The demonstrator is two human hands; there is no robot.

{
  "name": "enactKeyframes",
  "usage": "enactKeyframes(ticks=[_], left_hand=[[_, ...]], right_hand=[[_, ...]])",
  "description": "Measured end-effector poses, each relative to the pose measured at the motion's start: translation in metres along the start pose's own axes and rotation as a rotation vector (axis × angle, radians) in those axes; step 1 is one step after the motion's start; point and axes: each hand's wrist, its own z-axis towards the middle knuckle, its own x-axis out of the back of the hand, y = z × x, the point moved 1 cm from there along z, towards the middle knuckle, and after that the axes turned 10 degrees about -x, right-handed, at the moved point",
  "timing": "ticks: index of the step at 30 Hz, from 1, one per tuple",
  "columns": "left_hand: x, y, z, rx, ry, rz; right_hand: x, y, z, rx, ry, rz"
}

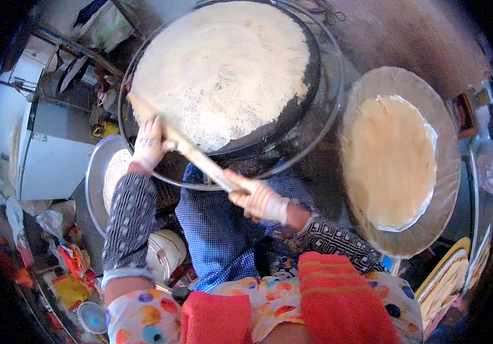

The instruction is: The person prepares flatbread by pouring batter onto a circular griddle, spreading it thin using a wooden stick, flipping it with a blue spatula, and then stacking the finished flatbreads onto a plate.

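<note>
In the head view, the left hand and right hand are gripping a wooden stick, spaced apart along it, as it is slanting across the near left edge of a black griddle that pale batter is mostly covering

A round white bucket sits at lower left, near red-and-yellow plastic packaging. A clear plastic bag shows at far right.

No legible lettering, numbers or signs.
</note>
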Motion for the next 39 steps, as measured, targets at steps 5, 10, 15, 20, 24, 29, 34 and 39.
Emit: enactKeyframes(ticks=[5, 10, 15, 20, 24, 29, 34, 39], left_hand=[[0.022, 0.094, -0.01, -0.145, 0.053, -0.012], [0.005, 0.232, 0.153, -0.713, 0.015, -0.138], [-0.03, 0.18, 0.148, -0.519, -0.057, -0.275], [-0.011, 0.079, 0.112, -0.375, 0.003, -0.061], [0.023, 0.081, 0.11, -0.31, -0.057, 0.004], [0.036, 0.164, 0.194, -0.658, 0.253, -0.261], [-0.026, 0.138, 0.226, -0.544, 0.004, -0.063], [-0.016, 0.058, 0.179, -0.235, -0.091, -0.08]], right_hand=[[-0.01, 0.068, -0.095, 0.259, 0.328, -0.21], [-0.01, 0.093, -0.172, -0.248, 0.611, 0.45], [0.017, 0.061, -0.143, -0.16, 0.296, 0.646], [0.018, 0.031, -0.082, -0.116, -0.004, 0.617], [0.022, 0.013, -0.077, -0.124, 0.079, 0.398], [0.025, 0.053, -0.102, 0.104, 0.606, 0.307], [0.046, 0.014, -0.082, 0.01, 0.363, 0.577], [0.055, -0.018, -0.044, -0.054, 0.055, 0.597]])
